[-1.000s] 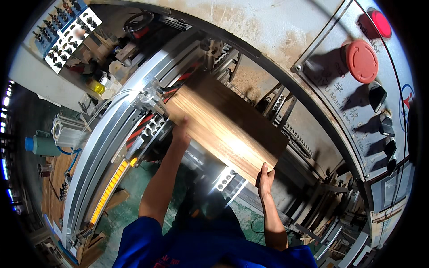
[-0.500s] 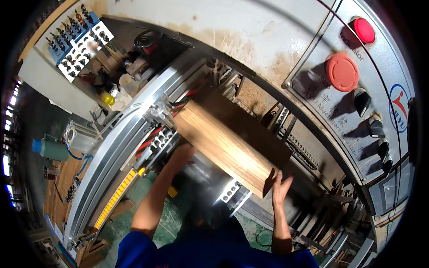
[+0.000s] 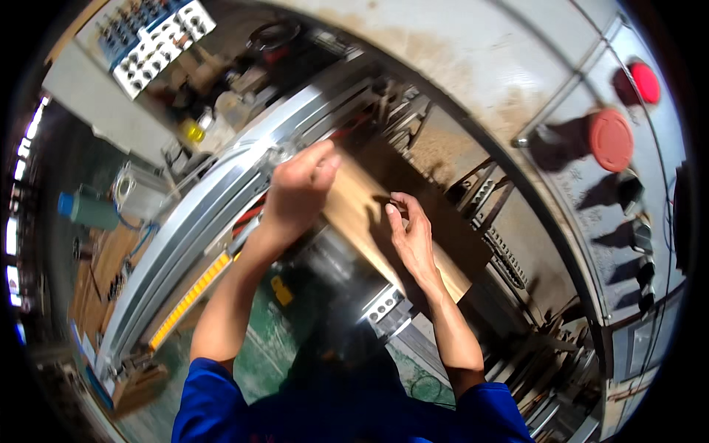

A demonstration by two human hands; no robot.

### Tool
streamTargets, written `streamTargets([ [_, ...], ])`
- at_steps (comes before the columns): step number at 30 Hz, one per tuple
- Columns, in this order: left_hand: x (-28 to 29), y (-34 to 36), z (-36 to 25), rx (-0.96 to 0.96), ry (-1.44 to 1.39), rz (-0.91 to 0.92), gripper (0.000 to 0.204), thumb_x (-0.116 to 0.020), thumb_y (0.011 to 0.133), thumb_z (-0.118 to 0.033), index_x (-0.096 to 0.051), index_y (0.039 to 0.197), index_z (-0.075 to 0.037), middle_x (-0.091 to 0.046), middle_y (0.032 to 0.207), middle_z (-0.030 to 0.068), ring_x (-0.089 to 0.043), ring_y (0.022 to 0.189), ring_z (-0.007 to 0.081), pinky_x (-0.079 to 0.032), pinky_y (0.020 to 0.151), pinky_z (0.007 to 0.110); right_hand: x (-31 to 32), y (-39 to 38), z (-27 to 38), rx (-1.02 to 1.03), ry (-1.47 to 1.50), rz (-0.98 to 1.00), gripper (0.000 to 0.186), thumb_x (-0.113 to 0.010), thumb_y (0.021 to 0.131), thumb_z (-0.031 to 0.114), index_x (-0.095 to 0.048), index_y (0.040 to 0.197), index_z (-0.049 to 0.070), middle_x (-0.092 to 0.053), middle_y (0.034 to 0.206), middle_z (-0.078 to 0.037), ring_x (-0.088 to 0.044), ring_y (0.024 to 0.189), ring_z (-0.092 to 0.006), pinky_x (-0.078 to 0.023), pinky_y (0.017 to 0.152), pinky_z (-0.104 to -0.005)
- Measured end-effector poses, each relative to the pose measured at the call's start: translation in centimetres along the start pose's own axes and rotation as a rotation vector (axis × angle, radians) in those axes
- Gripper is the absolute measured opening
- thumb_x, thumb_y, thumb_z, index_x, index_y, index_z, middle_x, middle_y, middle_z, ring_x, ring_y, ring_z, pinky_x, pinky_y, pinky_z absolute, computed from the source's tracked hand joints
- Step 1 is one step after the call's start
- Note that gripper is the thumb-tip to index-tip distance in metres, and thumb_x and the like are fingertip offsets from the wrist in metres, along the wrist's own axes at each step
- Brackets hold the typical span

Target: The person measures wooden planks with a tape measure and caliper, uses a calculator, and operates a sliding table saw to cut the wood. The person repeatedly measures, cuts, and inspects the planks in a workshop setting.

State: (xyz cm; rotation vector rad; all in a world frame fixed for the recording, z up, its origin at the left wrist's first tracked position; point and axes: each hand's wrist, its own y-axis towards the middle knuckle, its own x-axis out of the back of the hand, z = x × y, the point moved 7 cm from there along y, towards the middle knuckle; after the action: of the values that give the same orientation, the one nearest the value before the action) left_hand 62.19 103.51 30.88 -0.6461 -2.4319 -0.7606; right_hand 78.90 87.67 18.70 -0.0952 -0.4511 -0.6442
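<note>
Board (image 3: 369, 214) under both hands, prob. touching

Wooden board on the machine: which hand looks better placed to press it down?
Probably the right hand: it lies open over the wooden board, apparently touching it. The left hand hovers curled at its far end.
</note>
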Motion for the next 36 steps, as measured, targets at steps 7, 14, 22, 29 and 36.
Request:
streamTargets([
  [7,-4.5,-23.6,10.4,0.448,-0.073,0.205,0.023,-0.068,0.098,-0.015,-0.066,0.117,-0.002,-0.069,0.104,0.0188,-0.07,0.094,0.0378,-0.056,0.082,0.042,-7.7,-3.9,-4.4,0.039,-0.379,0.318,0.041,-0.071,0.097,0.024,-0.061,0.132,0.005,-0.067,0.123,-0.025,-0.068,0.106,-0.0438,-0.055,0.091,-0.0491],
  [14,-0.3,-45.5,16.9,0.744,0.153,0.056,0.038,-0.065,0.096,-0.023,-0.064,0.126,0.001,-0.068,0.121,0.0226,-0.066,0.112,0.0429,-0.054,0.097,0.048,-11.2,-5.5,-9.5,0.177,-0.683,0.335,0.041,-0.074,0.096,0.017,-0.057,0.132,0.008,-0.064,0.114,-0.016,-0.067,0.103,-0.0395,-0.055,0.086,-0.0495],
  [22,12.6,-71.9,30.8,1.462,0.19,-0.357,0.056,-0.074,0.093,-0.04,-0.063,0.128,0.001,-0.069,0.115,0.03,-0.07,0.106,0.0414,-0.056,0.089,0.047,-13.3,-9.1,-4.9,0.205,-0.765,0.333,0.029,-0.068,0.1,0.016,-0.062,0.126,0.005,-0.066,0.111,-0.017,-0.069,0.1,-0.0356,-0.055,0.086,-0.0463],
  [29,28.0,-74.1,47.8,1.352,0.482,-0.545,0.082,-0.072,0.092,-0.045,-0.041,0.15,0.004,-0.05,0.149,0.0265,-0.048,0.137,0.0429,-0.045,0.11,0.049,-16.7,-19.5,-6.5,0.243,-0.662,0.389,0.03,-0.068,0.096,0.008,-0.064,0.124,-0.002,-0.065,0.11,-0.024,-0.067,0.098,-0.0398,-0.054,0.087,-0.0464],
  [36,31.1,-76.2,64.9,1.294,0.221,-0.323,0.067,-0.078,0.088,-0.04,-0.052,0.145,-0.016,-0.054,0.148,0.0134,-0.054,0.132,0.0383,-0.048,0.102,0.053,-25.0,-33.2,-5.1,-0.045,-0.738,0.77,0.024,-0.06,0.098,0.011,-0.066,0.118,0.0,-0.069,0.108,-0.011,-0.065,0.098,-0.0244,-0.053,0.087,-0.0372],
])
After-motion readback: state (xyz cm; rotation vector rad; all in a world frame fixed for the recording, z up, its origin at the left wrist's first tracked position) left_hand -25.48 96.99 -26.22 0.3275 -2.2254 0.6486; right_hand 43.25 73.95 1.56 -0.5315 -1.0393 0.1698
